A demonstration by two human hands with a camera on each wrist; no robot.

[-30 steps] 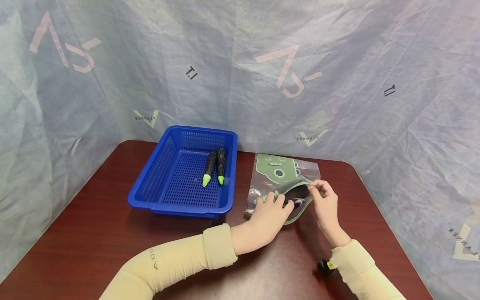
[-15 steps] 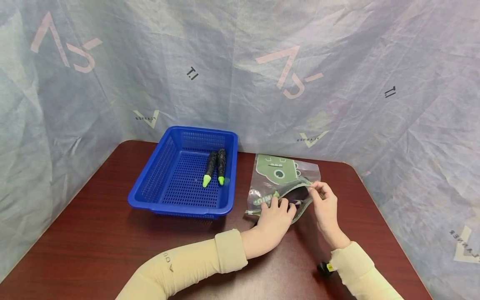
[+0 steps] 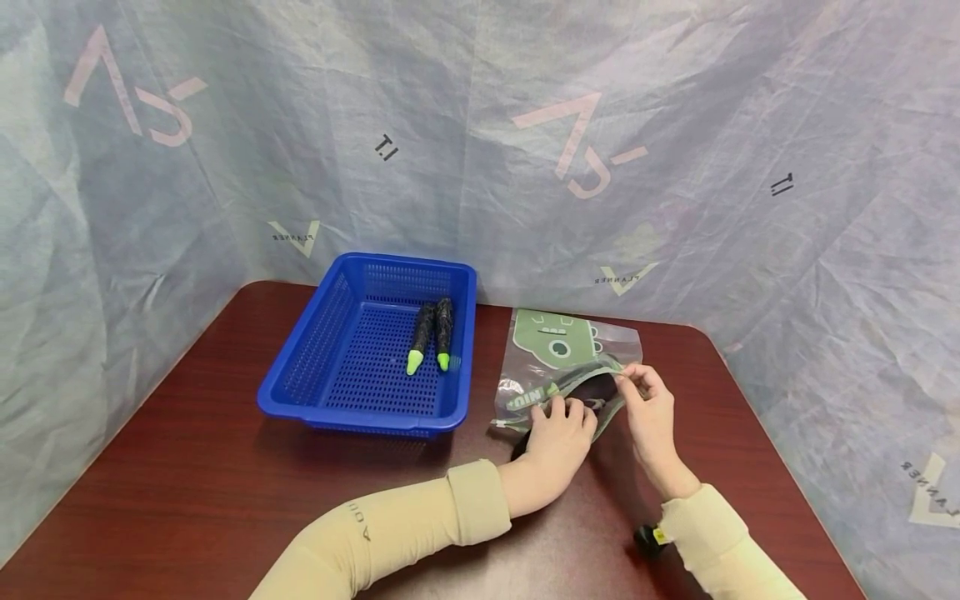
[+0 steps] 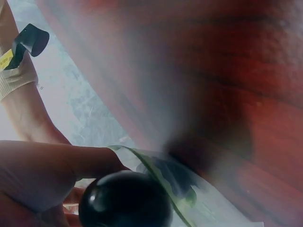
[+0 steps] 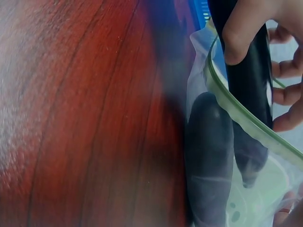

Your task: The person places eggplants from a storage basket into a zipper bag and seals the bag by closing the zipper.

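My left hand [image 3: 553, 450] grips a long, glossy black eggplant [image 5: 248, 80], thumb on one side and fingers on the other. Its narrow end lies inside a clear zip bag [image 3: 615, 337] with a green cartoon print, and its rounded end [image 4: 125, 201] juts out of the mouth. Another dark, long eggplant-like vegetable [image 5: 208, 156] shows through the bag's film beside it. At the right end of the bag's gaping mouth, my right hand [image 3: 651, 412] pinches the green-edged rim [image 5: 246, 113] between thumb and fingers.
Left of the bag stands a blue perforated basket [image 3: 273, 392] with two long dark vegetables [image 3: 443, 321] with bright green ends along its right side. The dark red table [image 3: 187, 467] ends at a printed grey cloth [image 3: 427, 167] behind.
My left hand has shifted a little to the right and toward the body, uncovering printed letters on the bag and the eggplant's black rounded end. The right hand keeps its place at the rim.
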